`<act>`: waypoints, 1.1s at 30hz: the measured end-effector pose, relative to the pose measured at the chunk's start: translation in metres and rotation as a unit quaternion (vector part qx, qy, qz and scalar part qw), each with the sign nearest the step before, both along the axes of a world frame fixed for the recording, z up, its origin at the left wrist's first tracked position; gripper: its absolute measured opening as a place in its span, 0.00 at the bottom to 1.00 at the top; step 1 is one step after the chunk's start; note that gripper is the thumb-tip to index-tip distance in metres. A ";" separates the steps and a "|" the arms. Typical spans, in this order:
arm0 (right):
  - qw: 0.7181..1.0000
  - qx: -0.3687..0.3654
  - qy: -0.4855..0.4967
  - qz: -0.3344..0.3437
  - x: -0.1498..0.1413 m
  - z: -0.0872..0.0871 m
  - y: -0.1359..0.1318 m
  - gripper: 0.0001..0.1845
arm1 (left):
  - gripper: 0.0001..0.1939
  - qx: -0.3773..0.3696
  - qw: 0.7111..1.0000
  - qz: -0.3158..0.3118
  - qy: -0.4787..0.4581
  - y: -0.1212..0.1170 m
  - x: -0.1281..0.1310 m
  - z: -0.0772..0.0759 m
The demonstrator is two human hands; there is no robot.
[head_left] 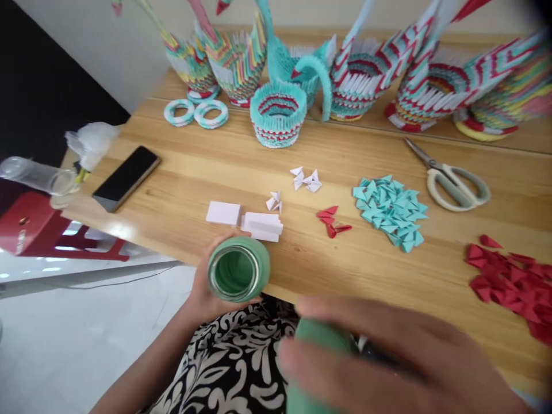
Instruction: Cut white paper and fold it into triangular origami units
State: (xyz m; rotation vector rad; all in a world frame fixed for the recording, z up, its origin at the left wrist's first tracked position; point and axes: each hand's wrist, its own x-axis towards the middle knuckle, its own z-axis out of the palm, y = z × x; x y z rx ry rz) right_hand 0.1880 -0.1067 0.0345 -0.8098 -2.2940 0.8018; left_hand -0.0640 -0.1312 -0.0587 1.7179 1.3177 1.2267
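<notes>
My left hand (204, 287) is wrapped round a green bottle (262, 270) at the table's front edge. The bottle is uncapped, and its metal-rimmed mouth faces me. Close to the camera and blurred, my right hand (388, 356) grips a green bottle cap (313, 368) between its fingers. White paper slips (223, 213) lie just beyond the bottle. Past them are a few folded white paper pieces (308, 179) and some folded red pieces (330, 221).
Teal folded pieces (390, 207), scissors (452, 178) and a red pile (509, 279) lie to the right. Paper swans (362, 80) line the back, with a small paper basket (278, 115) and paper rings (211, 114) before them. A phone (126, 177) lies left.
</notes>
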 end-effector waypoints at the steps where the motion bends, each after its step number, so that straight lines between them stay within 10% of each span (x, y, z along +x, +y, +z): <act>1: 0.998 0.039 0.012 0.038 0.002 -0.005 0.011 0.24 | 0.45 0.004 1.000 0.001 -0.007 0.000 0.000 0.001; 14: 0.919 -0.234 0.305 -0.090 0.009 -0.057 0.035 0.35 | 0.31 0.150 0.979 -0.067 0.123 0.003 -0.007 0.058; 23: 0.919 -0.267 0.265 -0.120 0.012 -0.050 0.031 0.30 | 0.28 0.164 0.972 -0.064 0.155 0.001 -0.010 0.103; 33: 0.975 -0.137 0.131 -0.118 0.027 -0.055 0.043 0.29 | 0.17 0.215 0.952 -0.062 0.208 -0.007 -0.013 0.160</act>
